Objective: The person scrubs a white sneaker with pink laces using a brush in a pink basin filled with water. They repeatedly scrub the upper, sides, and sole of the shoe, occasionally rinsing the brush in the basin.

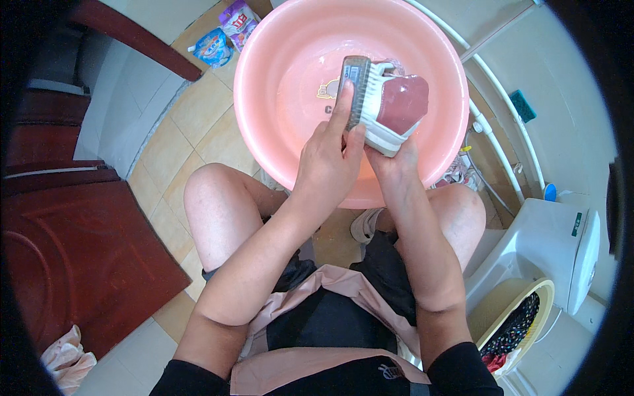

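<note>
Above the large pink plastic basin (277, 148), my left hand (327, 151) grips a scrubbing brush (355, 89) by its grey back, index finger stretched along it. The brush's pale bristles face right and press against the side of a pink-and-white shoe (403, 104). My right hand (400, 159) holds this shoe from below, at the end nearer me; its fingers are mostly hidden under the shoe. The shoe is tilted, and its pink surface looks wet and shiny. A printed cartoon figure shows on the basin's bottom.
Two detergent pouches, one blue (213, 48) and one purple (238, 22), stand left of the basin. White pipes (488, 131) run along the right wall near a green scouring pad (522, 106). A toilet (550, 247) and a yellow basket (547, 292) of clothes are at right; a dark red door (94, 257) is left.
</note>
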`<action>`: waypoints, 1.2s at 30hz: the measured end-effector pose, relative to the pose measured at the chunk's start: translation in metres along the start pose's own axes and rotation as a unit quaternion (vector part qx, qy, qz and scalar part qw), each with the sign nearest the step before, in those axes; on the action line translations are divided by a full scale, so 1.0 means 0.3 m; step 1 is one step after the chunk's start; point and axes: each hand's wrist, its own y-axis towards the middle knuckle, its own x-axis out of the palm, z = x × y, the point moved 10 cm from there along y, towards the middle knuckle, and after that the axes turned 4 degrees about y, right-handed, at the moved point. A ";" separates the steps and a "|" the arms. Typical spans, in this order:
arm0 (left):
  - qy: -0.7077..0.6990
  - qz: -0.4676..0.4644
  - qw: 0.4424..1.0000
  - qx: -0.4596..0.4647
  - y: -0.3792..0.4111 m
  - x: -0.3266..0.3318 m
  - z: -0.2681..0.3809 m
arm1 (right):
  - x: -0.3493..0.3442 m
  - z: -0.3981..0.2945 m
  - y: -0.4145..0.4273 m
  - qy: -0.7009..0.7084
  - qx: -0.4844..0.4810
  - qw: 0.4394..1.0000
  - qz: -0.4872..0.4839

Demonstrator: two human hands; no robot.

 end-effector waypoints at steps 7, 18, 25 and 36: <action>-0.079 -0.043 0.996 -0.020 -0.155 0.046 -0.013 | -0.042 -0.007 -0.031 0.003 -0.009 0.997 0.074; 0.077 -0.119 0.990 -0.022 -0.144 0.042 0.025 | -0.036 0.024 0.019 -0.043 0.023 0.998 -0.028; 0.053 -0.007 0.999 0.003 -0.011 -0.043 0.009 | -0.046 0.049 0.040 -0.074 -0.006 0.996 -0.057; 0.164 -0.078 0.983 -0.018 -0.027 -0.045 -0.094 | -0.156 0.060 0.057 -0.128 -0.018 0.992 0.003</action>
